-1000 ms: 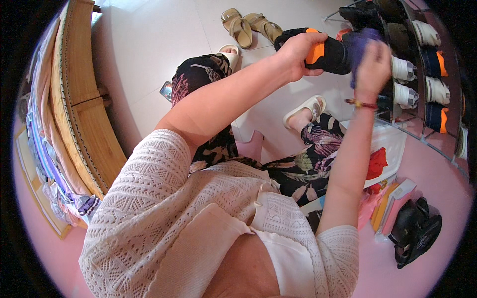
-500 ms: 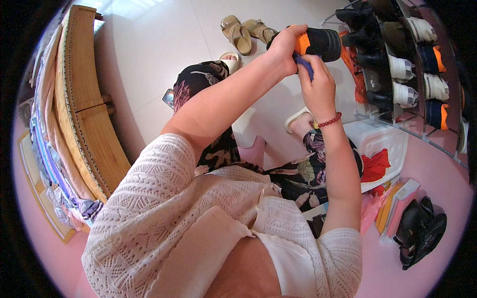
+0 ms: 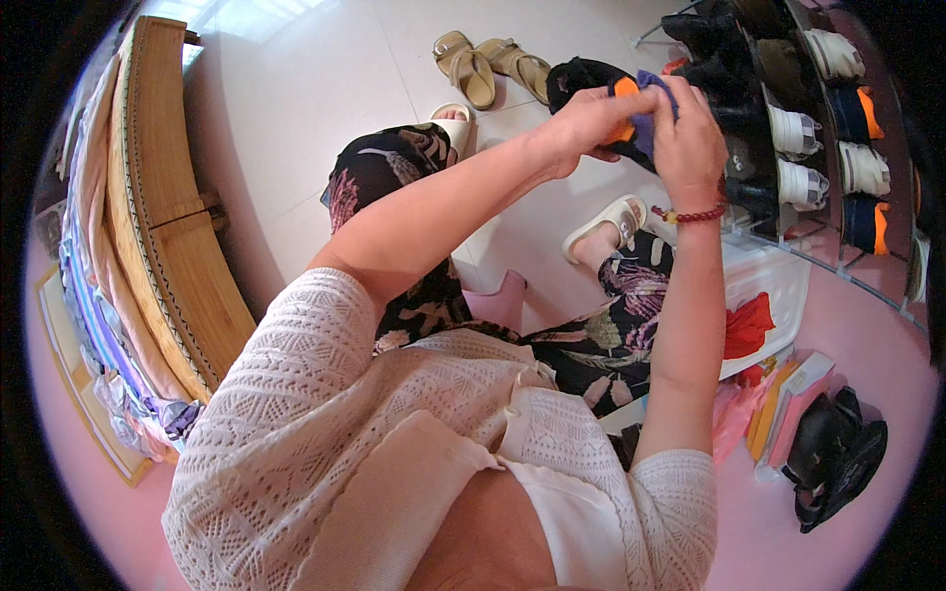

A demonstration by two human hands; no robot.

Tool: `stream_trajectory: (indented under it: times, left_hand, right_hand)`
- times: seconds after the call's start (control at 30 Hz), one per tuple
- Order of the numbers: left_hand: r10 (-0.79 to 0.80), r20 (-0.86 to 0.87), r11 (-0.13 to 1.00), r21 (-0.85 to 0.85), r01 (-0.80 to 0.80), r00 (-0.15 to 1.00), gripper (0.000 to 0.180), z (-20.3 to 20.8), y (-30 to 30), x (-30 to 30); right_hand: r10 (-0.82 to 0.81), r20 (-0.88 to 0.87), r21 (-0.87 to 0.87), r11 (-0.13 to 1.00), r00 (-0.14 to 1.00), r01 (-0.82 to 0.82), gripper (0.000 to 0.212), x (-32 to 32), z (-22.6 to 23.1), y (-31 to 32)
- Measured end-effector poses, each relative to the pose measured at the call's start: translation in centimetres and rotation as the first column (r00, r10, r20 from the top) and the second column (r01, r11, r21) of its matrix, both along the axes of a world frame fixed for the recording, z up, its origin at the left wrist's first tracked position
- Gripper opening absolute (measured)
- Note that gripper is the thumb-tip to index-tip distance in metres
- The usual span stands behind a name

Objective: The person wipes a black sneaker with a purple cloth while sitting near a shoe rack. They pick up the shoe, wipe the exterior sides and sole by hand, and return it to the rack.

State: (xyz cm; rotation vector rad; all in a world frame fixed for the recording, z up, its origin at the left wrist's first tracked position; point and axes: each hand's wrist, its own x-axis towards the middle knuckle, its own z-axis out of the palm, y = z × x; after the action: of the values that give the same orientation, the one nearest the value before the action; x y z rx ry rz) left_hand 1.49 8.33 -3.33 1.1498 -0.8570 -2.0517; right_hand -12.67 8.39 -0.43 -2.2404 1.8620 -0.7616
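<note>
Out in front of me, at the upper right of the head view, a black shoe with an orange patch point(image 3: 581, 79) is held up in the air. My left hand point(image 3: 589, 123) is closed around its near side, thumb by the orange part. My right hand point(image 3: 693, 138), with a red bead bracelet at the wrist, grips a blue-purple cloth point(image 3: 653, 87) and presses it against the shoe's right end. The fingers hide part of the shoe, and I cannot tell whether the cloth reaches inside it.
A rack of shoes point(image 3: 803, 133) stands close to the right of my hands. Tan sandals point(image 3: 468, 74) lie on the tiled floor beyond. A white bin point(image 3: 788, 286) with red cloth, black bag-like item point(image 3: 838, 448) and pink stool point(image 3: 503, 295) are nearer. A wooden bed edge point(image 3: 187, 236) runs along the left.
The shoe has been turned, so its black end now points left instead of right. My right hand and the cloth have moved up and right, to the shoe's right end.
</note>
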Motion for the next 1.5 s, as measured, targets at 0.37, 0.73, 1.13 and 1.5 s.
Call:
stream_trajectory:
  times: [0.37,0.73,1.13,1.5]
  left_hand:
    - [-0.063,0.739,0.366,-0.608,0.705,0.670,0.034,-1.2,3.0,1.6]
    - [0.060,0.849,0.159,-0.527,0.835,0.524,0.030,-2.1,2.8,1.0]
    - [0.431,0.611,0.177,-0.779,0.602,0.664,0.031,-0.3,2.0,0.3]
    - [0.425,0.573,0.325,-0.819,0.473,0.700,0.029,-2.3,2.6,-3.4]
  right_hand:
    - [-0.175,0.301,0.428,0.903,0.937,0.031,0.052,-3.3,-1.0,-0.4]
    - [-0.129,-0.155,0.409,0.894,0.979,0.183,0.061,-2.5,-1.8,1.0]
    - [-0.192,-0.007,0.119,0.974,0.981,0.192,0.046,-3.2,-2.1,0.1]
    - [-0.217,0.003,0.193,0.958,0.976,0.213,0.045,-3.0,-1.7,0.3]
